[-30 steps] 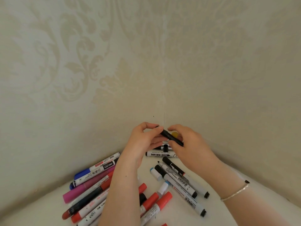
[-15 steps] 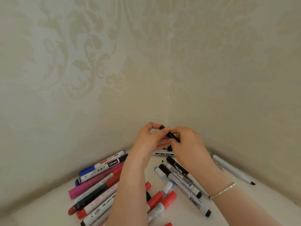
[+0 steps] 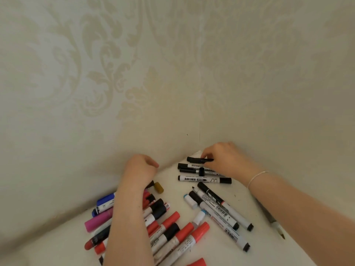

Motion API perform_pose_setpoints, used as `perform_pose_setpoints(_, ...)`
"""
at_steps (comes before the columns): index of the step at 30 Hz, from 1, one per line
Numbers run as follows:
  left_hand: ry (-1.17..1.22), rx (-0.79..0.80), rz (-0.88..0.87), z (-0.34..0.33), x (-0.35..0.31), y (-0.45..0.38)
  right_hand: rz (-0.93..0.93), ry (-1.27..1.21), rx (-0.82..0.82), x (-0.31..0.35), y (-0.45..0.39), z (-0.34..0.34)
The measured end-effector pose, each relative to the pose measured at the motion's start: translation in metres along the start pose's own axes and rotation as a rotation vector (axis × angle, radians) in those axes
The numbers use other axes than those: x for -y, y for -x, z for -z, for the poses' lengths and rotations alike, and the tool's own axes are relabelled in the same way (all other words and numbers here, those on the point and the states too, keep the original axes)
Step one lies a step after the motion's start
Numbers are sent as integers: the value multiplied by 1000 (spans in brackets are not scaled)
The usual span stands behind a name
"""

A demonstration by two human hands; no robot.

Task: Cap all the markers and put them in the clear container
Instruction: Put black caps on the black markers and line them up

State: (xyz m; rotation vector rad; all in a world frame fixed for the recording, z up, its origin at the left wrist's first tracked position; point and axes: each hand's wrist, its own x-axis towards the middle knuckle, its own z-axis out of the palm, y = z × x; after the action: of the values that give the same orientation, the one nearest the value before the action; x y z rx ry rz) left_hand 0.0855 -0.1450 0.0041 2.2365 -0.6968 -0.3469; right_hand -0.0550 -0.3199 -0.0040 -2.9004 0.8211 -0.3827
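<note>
Right hand (image 3: 228, 160) sits in the corner, centre-right of the frame, fingertips pinching an all-black marker (image 3: 199, 159) that lies flat at the very back of the white tabletop (image 3: 217, 252). Just below it, a little stack of black-capped whiteboard markers (image 3: 194, 166) lies side by side, and another black-ended marker (image 3: 204, 180) rests a touch nearer the camera. Left hand (image 3: 141, 168) is down at centre frame, fingers curled under over the top of the coloured pile; what it has hold of, if anything, I cannot tell. Beside it on the right, a small mustard-yellow cap (image 3: 159, 187) lies loose. Lower left, the pile: a blue marker (image 3: 105, 200), a magenta marker (image 3: 98, 220), several red-capped markers (image 3: 197, 232). Lower centre-right, three long white markers (image 3: 221, 210) fan out diagonally. A thin brush pen (image 3: 276, 226) lies at the right, partly hidden by the forearm. A thin bracelet (image 3: 256, 176) circles the right wrist.
</note>
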Motion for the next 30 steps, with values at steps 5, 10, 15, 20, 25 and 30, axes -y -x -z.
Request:
perform_pose_setpoints(5,-156,169,31,-1,-2,8,36,83,27,-7,-9,-22)
perform_pose_setpoints(10,-224,250,10,-16,-11,8,34,-68,13,-3,-11,-26)
perform_pose_setpoints(15,-155,288,-101,-23,-20,7,58,-239,170,8,-13,-24)
perform_pose_setpoints(20,-157,433,-156,-43,-39,15,-102,-438,4,7,-14,-10)
perform_pose_setpoints(25,-432,446,-123,-75,-49,17,-297,-962,6,-2,0,29)
perform_pose_setpoints(30,-475,393,-38,-89,-48,17,-312,-1022,114,-6,9,31)
